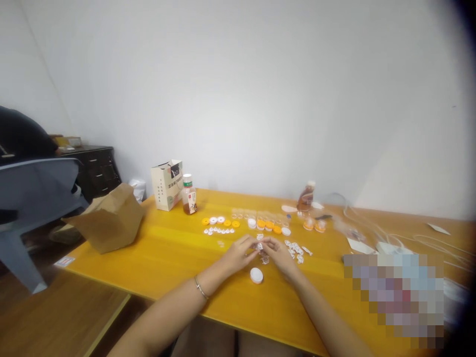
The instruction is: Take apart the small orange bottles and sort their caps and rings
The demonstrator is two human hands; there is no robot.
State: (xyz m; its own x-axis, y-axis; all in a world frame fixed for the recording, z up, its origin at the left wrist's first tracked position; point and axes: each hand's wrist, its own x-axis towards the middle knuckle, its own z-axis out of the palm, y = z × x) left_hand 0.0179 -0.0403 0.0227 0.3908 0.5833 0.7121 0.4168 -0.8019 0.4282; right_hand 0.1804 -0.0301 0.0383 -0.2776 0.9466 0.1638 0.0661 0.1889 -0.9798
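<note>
Over the middle of the table, my left hand and my right hand meet with fingers pinched on a small white cut-out piece with dark markings. Its exact kind is too small to make out. More such pieces lie under my fingers, and a loose group of white cut-out pieces is right of my right hand. Closer to me stands a round white lid. Beyond my hands runs a row of white and orange round caps. Several small white pegged parts sit to the left.
Clear cups line up behind the caps. A drink bottle and a paper gift bag stand at the back left, near an open brown paper bag. A second bottle and cables are to the right. Someone in dark clothing is at far left.
</note>
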